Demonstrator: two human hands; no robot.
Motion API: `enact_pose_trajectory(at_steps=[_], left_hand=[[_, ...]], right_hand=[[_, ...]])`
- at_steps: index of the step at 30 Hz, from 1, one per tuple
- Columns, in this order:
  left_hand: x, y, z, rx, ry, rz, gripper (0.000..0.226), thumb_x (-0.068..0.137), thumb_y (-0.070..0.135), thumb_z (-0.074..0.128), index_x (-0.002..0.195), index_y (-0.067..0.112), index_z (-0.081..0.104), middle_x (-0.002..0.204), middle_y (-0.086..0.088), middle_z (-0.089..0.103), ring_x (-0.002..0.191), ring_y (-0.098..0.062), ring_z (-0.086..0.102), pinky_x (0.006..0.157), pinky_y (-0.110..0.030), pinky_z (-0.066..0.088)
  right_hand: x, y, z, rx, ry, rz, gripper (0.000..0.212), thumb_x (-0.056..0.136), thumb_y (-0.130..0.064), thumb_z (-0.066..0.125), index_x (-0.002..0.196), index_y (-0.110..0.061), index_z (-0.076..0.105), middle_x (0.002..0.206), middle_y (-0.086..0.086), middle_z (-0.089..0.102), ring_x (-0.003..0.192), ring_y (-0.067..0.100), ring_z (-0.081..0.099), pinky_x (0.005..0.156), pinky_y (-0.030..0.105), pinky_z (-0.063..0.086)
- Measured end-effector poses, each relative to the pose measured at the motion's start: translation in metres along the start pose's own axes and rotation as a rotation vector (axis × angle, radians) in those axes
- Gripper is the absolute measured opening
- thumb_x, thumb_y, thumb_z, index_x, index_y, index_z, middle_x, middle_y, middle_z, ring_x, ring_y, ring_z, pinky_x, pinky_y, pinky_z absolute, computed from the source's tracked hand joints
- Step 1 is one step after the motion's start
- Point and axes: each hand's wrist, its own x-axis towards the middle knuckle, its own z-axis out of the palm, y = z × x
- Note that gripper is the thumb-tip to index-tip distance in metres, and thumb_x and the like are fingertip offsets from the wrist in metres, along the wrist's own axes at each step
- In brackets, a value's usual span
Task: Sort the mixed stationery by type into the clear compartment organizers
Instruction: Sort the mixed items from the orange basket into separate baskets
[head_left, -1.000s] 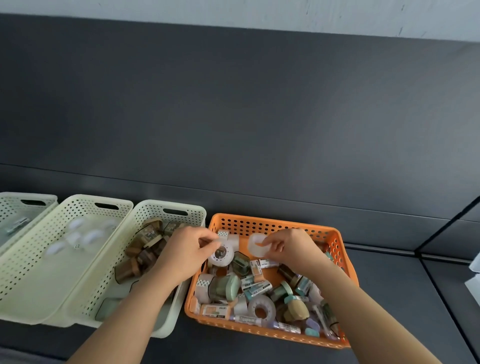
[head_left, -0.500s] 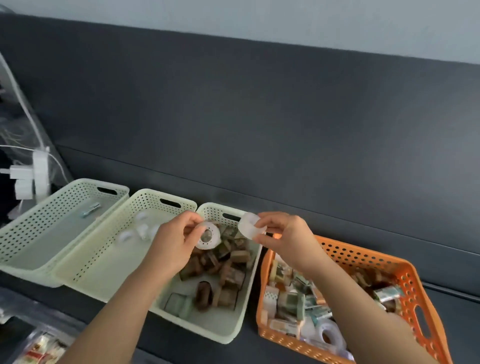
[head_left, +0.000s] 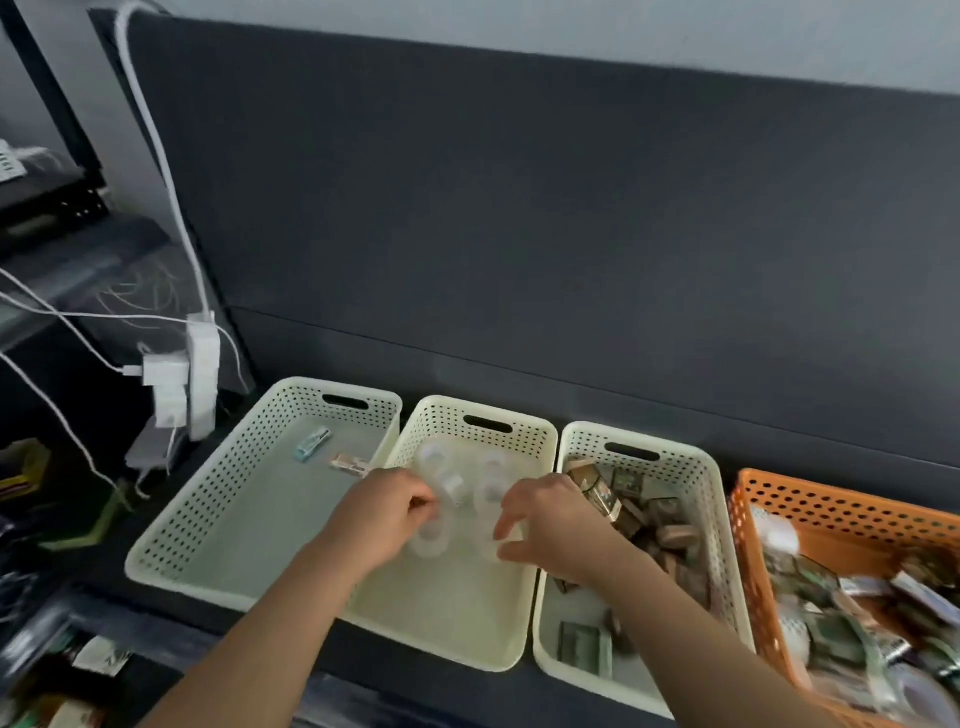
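Both hands hang over the middle cream basket (head_left: 485, 410), where the clear tape rolls (head_left: 491, 486) lie. The right hand (head_left: 550, 519) has its fingers spread wide and holds nothing I can see. The left hand (head_left: 387, 512) has curled fingers right by one clear roll (head_left: 431, 540), but it is too blurry to tell if it pinches it. This looks like the drop-off step (tape goes with tape). The orange basket (head_left: 748, 519) on the right is full of mixed things, so lots of sorting is left. Next, I think the hands need to reach over there and pick out things of one kind only.
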Motion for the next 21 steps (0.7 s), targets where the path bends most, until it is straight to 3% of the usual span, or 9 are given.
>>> enact_pose_trajectory(at_steps=[5, 10, 14, 21], left_hand=[[0.009, -0.006, 0.006, 0.113, -0.059, 0.073, 0.015, 0.092, 0.028, 0.058, 0.092, 0.024, 0.073, 0.087, 0.005, 0.071, 0.078, -0.012, 0.064, 0.075, -0.033, 0.053], [0.014, -0.004, -0.002, -0.033, 0.052, 0.077, 0.029, 0.092, 0.033, 0.05, 0.077, 0.013, 0.064, 0.071, -0.003, 0.064, 0.067, -0.019, 0.058, 0.065, -0.038, 0.051], [0.021, 0.042, -0.007, -0.089, 0.137, 0.195, 0.024, 0.092, 0.031, 0.057, 0.105, 0.016, 0.071, 0.098, 0.005, 0.07, 0.094, -0.016, 0.065, 0.083, -0.033, 0.051], [0.027, 0.177, 0.031, -0.104, 0.053, 0.499, 0.03, 0.092, 0.036, 0.056, 0.116, 0.022, 0.067, 0.107, 0.01, 0.068, 0.1, -0.009, 0.061, 0.09, -0.027, 0.048]], right_hand=[[0.001, -0.003, 0.007, -0.015, 0.027, 0.053, 0.024, 0.087, -0.041, 0.063, 0.107, -0.03, 0.071, 0.136, -0.009, 0.051, 0.122, 0.014, 0.046, 0.112, 0.03, 0.024], [-0.023, 0.006, -0.005, 0.111, 0.196, 0.181, 0.03, 0.088, -0.036, 0.062, 0.116, -0.026, 0.067, 0.136, -0.012, 0.054, 0.118, 0.008, 0.054, 0.099, 0.029, 0.044], [-0.069, 0.025, -0.026, 0.112, 0.395, 0.313, 0.03, 0.089, -0.032, 0.061, 0.118, -0.023, 0.066, 0.127, -0.011, 0.061, 0.113, 0.008, 0.057, 0.095, 0.029, 0.049], [-0.177, 0.085, -0.053, 0.069, 0.527, 0.568, 0.025, 0.087, -0.026, 0.066, 0.11, -0.017, 0.071, 0.12, -0.003, 0.066, 0.106, 0.016, 0.063, 0.09, 0.03, 0.049]])
